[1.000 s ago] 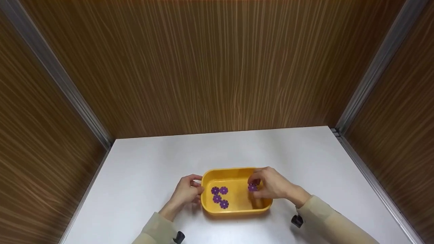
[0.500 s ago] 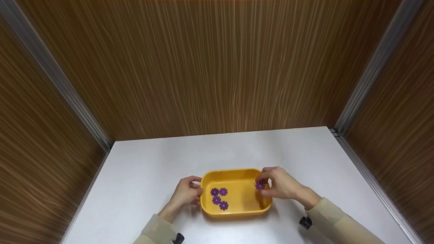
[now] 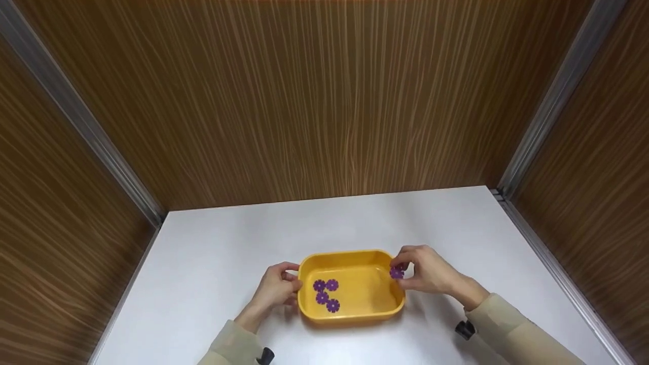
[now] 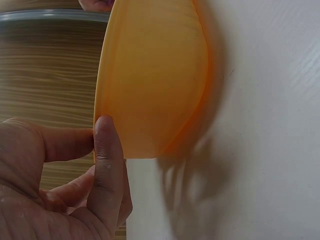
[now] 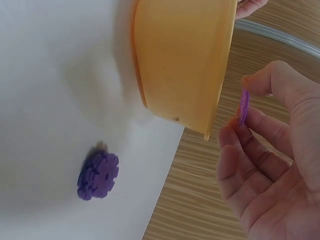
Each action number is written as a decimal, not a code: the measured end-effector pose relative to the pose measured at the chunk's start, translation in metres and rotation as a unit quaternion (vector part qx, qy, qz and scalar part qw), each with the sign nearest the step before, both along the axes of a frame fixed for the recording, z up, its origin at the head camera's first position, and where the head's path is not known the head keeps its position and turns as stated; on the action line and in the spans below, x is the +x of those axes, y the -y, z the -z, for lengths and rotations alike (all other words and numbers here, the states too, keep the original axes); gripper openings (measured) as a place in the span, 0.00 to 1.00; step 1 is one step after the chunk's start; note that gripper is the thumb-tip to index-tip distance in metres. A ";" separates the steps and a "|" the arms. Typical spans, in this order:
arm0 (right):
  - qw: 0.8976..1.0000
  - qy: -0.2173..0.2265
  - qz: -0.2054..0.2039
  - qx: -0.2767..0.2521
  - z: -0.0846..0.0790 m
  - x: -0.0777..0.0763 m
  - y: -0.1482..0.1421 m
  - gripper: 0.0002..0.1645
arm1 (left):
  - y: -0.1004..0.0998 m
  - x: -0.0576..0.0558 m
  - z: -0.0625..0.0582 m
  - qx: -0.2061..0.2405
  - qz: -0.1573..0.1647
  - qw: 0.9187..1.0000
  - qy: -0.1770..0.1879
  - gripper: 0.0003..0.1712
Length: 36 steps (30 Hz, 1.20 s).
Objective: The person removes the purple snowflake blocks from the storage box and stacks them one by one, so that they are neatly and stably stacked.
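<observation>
"While the yellow, round-cornered plastic tub [image 3: 350,259] serves as landmark, which step is in hand?"

"Carrying of a single piece, by judgement: one thin purple plastic disc with a notched, flower-like edge [image 3: 396,273], held above the tub's right-hand rim."

"State of the hands?"

"Two, well apart, one at either end of the tub. Left hand [image 3: 279,287]: thumb and fingers clamped on the left-hand rim. Right hand [image 3: 428,271]: the disc pinched between thumb and fingertips; whether the hand brushes the rim, cannot tell."

"Requirements of the next move?"

"Judged from this pose: a steady pinch on the disc, clearance from the rim, and a firm left grip against the tub sliding."

"Contents of the tub?"

"Four purple notched discs [image 3: 322,297], lying flat in the left half, close together; whether linked, cannot tell."

"Items outside it?"

"One small stack of the same discs [image 5: 102,175], on the white tabletop [image 5: 40,220] beyond the tub's right-hand end, per the right wrist view; exact count unclear. Not visible in the head view, probably hidden by the right hand."
</observation>
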State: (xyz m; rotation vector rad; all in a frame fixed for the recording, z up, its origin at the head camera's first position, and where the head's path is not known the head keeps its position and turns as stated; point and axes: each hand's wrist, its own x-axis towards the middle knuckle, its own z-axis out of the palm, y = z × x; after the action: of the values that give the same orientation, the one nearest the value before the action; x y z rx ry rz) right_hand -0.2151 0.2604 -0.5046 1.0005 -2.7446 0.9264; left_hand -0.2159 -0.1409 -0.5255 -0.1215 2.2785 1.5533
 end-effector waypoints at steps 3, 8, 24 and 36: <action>1.000 -0.001 0.004 -0.007 0.001 0.001 -0.004 0.15 | 0.001 0.000 0.001 0.001 0.002 1.000 -0.002 0.29; 1.000 -0.008 0.019 -0.012 0.006 0.001 -0.013 0.17 | 0.001 0.001 0.002 0.001 0.000 1.000 0.001 0.29; 0.997 0.018 0.081 0.005 0.021 0.001 -0.049 0.17 | 0.001 0.001 -0.002 -0.001 -0.006 1.000 0.008 0.29; 0.992 0.076 0.092 0.040 0.029 0.007 -0.061 0.19 | 0.000 -0.001 -0.003 -0.001 -0.011 1.000 0.016 0.28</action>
State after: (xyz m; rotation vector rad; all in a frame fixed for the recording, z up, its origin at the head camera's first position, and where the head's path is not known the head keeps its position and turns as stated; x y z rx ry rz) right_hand -0.2083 0.3216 -0.5341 0.6990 -2.9588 0.9039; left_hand -0.2173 -0.1410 -0.5221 -0.1731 2.2618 1.5482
